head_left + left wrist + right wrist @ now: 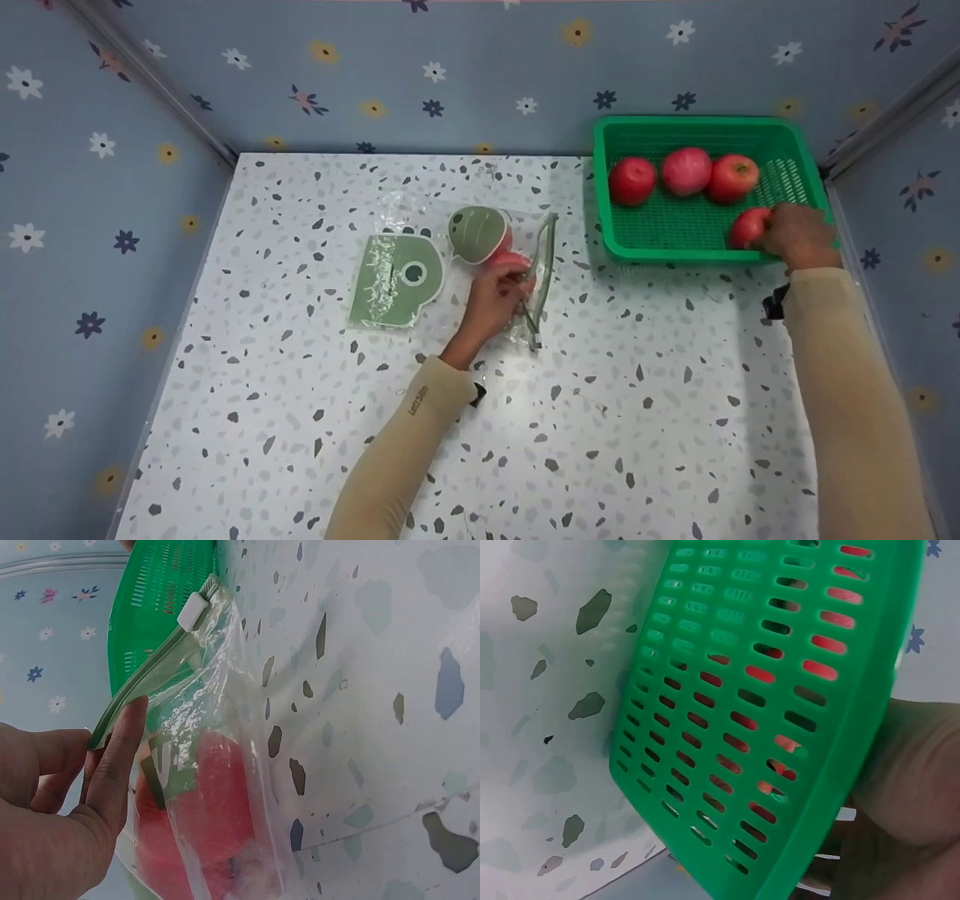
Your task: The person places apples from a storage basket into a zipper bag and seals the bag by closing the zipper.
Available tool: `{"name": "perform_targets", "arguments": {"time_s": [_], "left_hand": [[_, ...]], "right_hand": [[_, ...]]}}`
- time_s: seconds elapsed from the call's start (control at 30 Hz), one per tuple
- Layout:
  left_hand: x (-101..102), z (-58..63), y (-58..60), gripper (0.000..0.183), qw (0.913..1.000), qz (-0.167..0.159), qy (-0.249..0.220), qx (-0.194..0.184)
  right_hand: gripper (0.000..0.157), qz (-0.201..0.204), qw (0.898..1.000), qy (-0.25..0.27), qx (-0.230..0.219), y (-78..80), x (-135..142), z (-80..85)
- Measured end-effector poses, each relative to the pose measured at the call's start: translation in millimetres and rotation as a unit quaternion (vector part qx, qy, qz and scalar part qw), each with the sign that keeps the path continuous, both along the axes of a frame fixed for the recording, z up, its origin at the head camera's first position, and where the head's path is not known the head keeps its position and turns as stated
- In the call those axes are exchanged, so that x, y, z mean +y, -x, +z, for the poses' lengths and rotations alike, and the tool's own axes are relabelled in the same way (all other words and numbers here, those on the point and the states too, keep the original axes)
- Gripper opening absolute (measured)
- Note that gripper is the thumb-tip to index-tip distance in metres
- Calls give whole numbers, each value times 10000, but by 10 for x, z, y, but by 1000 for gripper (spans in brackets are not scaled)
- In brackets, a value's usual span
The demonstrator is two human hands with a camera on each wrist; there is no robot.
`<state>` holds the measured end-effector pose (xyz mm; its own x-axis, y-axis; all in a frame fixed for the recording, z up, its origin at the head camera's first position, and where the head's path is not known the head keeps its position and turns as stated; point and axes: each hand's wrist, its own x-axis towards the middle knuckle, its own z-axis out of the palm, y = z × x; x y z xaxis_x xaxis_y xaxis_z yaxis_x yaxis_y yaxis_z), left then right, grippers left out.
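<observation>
A clear zip bag [544, 289] printed with a green cartoon animal [401, 281] lies mid-table, its zip end toward the basket. Red apples [217, 810] show through its plastic in the left wrist view. My left hand [491, 304] pinches the green zip edge between thumb and fingers, by the mouth; a white slider [193, 611] sits farther along that edge. At the near right corner inside the green basket [690, 255], my right hand [801, 232] grips a red apple [746, 227]. The basket wall hides most of those fingers in the right wrist view.
Several other apples [686, 171] sit along the basket's far side. The basket stands at the back right of the speckled white table [600, 420], close to the flowered wall panels [480, 75] at the back and right.
</observation>
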<state>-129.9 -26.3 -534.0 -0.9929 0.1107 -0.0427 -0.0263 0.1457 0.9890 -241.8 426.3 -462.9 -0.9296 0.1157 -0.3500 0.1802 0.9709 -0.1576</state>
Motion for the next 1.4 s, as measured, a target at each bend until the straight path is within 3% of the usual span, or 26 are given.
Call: {"name": "perform_targets", "arguments": {"time_s": [0.3,0.5,0.6,0.9,1.13,1.4], "left_hand": [[-5,-7,-15,19,9998,-78,-37,195],[-3,6,-9,19,9996,-106,-28,268],[-3,9,-9,19,9996,-95,-24,256],[-8,-11,-11,20,9998,-103,-109,137],[-8,-7,-26,20,9997,-82,-211,35],[-10,-10,-30,21,9996,-101,-208,183]], "right_hand": [[51,-7,9998,180,68,1,25,-58],[31,367,9991,180,123,48,52,-76],[29,565,9981,186,132,68,72,-92],[47,803,9958,38,429,66,74,-125],[57,692,9953,178,655,54,22,-32],[66,1025,9894,132,1016,43,-99,95]]}}
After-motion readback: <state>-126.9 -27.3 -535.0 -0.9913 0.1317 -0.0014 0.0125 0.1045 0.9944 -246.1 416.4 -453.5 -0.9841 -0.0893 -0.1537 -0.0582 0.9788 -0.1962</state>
